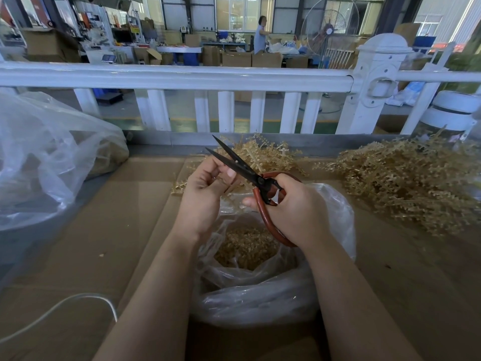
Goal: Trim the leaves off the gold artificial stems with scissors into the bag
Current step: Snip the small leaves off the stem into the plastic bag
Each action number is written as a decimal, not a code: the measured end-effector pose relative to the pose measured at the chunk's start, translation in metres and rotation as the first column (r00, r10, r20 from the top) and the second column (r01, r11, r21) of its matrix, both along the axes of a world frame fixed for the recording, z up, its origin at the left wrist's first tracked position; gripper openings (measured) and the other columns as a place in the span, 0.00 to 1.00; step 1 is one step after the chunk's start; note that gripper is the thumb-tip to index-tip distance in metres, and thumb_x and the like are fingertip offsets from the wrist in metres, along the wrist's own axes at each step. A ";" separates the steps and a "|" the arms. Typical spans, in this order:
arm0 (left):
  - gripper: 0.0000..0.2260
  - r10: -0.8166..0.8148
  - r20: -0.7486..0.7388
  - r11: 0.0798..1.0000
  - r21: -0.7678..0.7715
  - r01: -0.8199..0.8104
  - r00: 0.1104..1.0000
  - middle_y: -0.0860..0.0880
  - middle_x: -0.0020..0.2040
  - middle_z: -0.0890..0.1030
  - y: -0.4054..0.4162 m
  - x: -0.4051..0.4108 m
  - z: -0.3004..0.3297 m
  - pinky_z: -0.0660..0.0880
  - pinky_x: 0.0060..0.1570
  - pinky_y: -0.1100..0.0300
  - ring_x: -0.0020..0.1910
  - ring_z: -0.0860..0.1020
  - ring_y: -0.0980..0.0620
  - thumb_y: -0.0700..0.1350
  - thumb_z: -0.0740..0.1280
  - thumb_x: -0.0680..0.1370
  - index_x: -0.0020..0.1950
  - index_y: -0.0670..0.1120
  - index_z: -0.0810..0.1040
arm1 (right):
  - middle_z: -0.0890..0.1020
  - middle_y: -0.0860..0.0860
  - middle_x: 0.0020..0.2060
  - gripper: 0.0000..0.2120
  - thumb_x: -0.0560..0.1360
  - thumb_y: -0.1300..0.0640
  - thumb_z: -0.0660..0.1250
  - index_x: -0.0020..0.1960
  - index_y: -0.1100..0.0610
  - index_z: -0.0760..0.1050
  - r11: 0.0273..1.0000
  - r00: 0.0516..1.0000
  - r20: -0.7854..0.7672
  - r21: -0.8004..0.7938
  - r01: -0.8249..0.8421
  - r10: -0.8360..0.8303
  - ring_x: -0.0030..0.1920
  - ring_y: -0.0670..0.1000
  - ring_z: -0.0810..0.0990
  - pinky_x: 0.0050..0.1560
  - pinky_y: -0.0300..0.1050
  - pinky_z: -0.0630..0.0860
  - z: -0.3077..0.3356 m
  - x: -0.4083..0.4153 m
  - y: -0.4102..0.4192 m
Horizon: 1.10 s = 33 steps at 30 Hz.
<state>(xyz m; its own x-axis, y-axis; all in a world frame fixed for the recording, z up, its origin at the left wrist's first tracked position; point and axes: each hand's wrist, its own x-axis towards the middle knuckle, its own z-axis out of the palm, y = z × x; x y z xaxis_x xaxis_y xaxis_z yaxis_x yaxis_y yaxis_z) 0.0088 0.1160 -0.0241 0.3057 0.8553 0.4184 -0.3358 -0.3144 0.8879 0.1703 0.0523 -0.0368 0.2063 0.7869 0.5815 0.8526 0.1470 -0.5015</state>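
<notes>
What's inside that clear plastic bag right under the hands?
The bag holds a heap of small gold leaf trimmings, seen through its open mouth. How deep the heap goes is hidden by the crumpled plastic and the forearms.

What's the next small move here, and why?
Probably close the scissors on the gold stem pinched in the left hand. The blades stand open, the right hand grips the red handles, and the clear bag with trimmed bits sits open directly below, so cuttings should drop in.
</notes>
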 end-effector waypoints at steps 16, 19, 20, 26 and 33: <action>0.06 0.105 0.064 0.986 -0.136 -0.095 0.992 0.49 0.37 0.79 0.000 -0.002 0.002 0.75 0.39 0.64 0.36 0.76 0.55 0.35 0.65 0.80 0.46 0.43 0.78 | 0.77 0.36 0.31 0.20 0.68 0.27 0.67 0.42 0.44 0.76 0.999 0.999 -0.033 -0.048 0.002 -0.004 0.34 0.38 0.77 0.32 0.32 0.67 0.002 -0.002 0.002; 0.07 0.113 -0.010 0.987 -0.114 -0.114 0.994 0.49 0.36 0.80 -0.001 -0.002 0.000 0.74 0.36 0.63 0.35 0.75 0.53 0.36 0.66 0.80 0.44 0.46 0.78 | 0.81 0.42 0.32 0.18 0.73 0.35 0.70 0.41 0.51 0.79 0.998 0.998 -0.059 -0.063 0.008 -0.012 0.34 0.43 0.79 0.33 0.40 0.77 0.002 -0.003 0.003; 0.08 0.119 -0.028 0.986 -0.111 -0.122 0.992 0.50 0.35 0.80 0.000 -0.002 -0.001 0.74 0.35 0.63 0.35 0.76 0.54 0.37 0.66 0.80 0.43 0.47 0.78 | 0.81 0.44 0.32 0.17 0.74 0.38 0.71 0.40 0.53 0.80 0.998 0.998 -0.066 -0.068 0.010 -0.015 0.33 0.45 0.79 0.34 0.44 0.79 0.002 -0.003 0.003; 0.07 0.210 -0.046 0.969 -0.123 -0.214 0.977 0.52 0.35 0.79 0.003 -0.004 -0.003 0.73 0.36 0.61 0.35 0.75 0.54 0.38 0.66 0.80 0.44 0.47 0.78 | 0.81 0.46 0.30 0.15 0.74 0.44 0.70 0.40 0.55 0.80 0.999 0.980 -0.199 -0.036 -0.006 -0.002 0.33 0.47 0.80 0.37 0.50 0.80 0.004 -0.006 0.003; 0.06 0.113 -0.120 0.986 -0.110 -0.127 0.986 0.51 0.36 0.82 -0.002 -0.001 -0.002 0.75 0.36 0.64 0.36 0.79 0.56 0.37 0.68 0.79 0.45 0.47 0.80 | 0.84 0.47 0.33 0.09 0.74 0.48 0.74 0.43 0.54 0.82 0.994 0.935 -0.347 -0.044 -0.097 0.076 0.37 0.49 0.83 0.41 0.56 0.82 0.006 -0.007 0.006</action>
